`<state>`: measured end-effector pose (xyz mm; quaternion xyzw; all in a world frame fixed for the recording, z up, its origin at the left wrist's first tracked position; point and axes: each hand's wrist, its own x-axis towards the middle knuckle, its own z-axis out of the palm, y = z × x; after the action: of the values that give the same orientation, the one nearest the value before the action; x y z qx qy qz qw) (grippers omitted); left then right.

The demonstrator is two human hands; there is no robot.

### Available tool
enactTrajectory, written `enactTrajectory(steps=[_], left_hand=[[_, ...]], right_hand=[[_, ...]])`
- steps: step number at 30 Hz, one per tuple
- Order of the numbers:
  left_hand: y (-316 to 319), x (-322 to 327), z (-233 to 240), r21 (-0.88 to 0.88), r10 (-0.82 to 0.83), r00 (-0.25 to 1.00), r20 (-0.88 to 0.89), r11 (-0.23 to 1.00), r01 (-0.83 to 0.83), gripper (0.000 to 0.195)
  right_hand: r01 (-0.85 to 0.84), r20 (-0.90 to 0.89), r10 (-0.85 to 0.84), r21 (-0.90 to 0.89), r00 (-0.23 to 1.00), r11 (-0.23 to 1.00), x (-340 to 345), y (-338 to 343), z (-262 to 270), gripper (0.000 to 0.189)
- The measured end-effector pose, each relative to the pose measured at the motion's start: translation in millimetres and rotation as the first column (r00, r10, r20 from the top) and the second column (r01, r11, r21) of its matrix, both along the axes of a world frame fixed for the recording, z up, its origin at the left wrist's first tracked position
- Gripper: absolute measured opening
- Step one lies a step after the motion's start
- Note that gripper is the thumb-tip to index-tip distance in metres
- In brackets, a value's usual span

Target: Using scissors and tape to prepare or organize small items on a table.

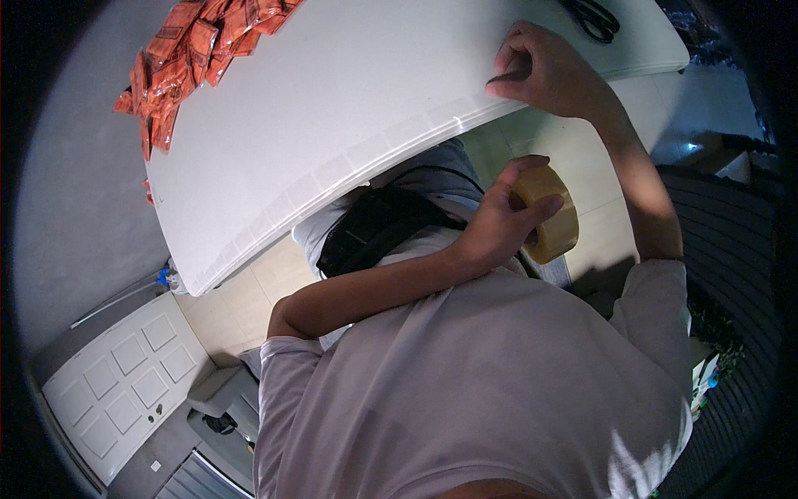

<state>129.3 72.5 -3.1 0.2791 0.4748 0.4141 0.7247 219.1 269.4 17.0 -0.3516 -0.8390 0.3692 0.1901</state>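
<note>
My left hand grips a roll of yellowish clear packing tape, thumb on its side and fingers around it, in front of the table's edge. Above it, my right hand is at the edge of the white table, with a small, thin dark item pinched between its fingertips; its kind cannot be told. Short strips of clear tape line the near edge of the table in a row.
Many orange plastic packets are heaped at the table's far left. A black looped object, perhaps scissor handles or a cable, lies beyond my right hand. A black bag rests at my waist. A white panelled door stands at lower left.
</note>
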Motion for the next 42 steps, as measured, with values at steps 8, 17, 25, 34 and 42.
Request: enactTrajectory(steps=[8, 17, 25, 34, 42], left_hand=[[1, 0, -1, 0.001, -0.016, 0.999, -0.039, 1.000, 0.016, 0.056], [3, -3, -4, -0.013, -0.036, 0.996, -0.088, 0.999, 0.035, 0.055], [3, -2, -19, -0.021, -0.049, 0.995, -0.089, 0.999, 0.047, 0.056], [5, -5, -15, -0.028, -0.031, 0.995, -0.092, 0.999, 0.029, 0.056], [6, -3, -25, 0.050, -0.031, 0.997, -0.068, 0.998, 0.034, 0.056]], right_hand=[[-0.026, 0.074, -0.008, 0.447, 0.997, 0.894, -6, -7, -5, 0.051], [-0.077, 0.201, 0.026, 0.250, 0.979, 0.965, 28, 23, 6, 0.043], [0.047, 0.074, -0.146, 0.728, 0.986, 0.684, 80, 88, 18, 0.030], [-0.132, 0.629, -0.136, 0.361, 0.766, 0.923, 57, 97, 69, 0.037], [-0.094, 0.258, 0.099, -0.032, 0.961, 0.995, 132, 111, 59, 0.030]])
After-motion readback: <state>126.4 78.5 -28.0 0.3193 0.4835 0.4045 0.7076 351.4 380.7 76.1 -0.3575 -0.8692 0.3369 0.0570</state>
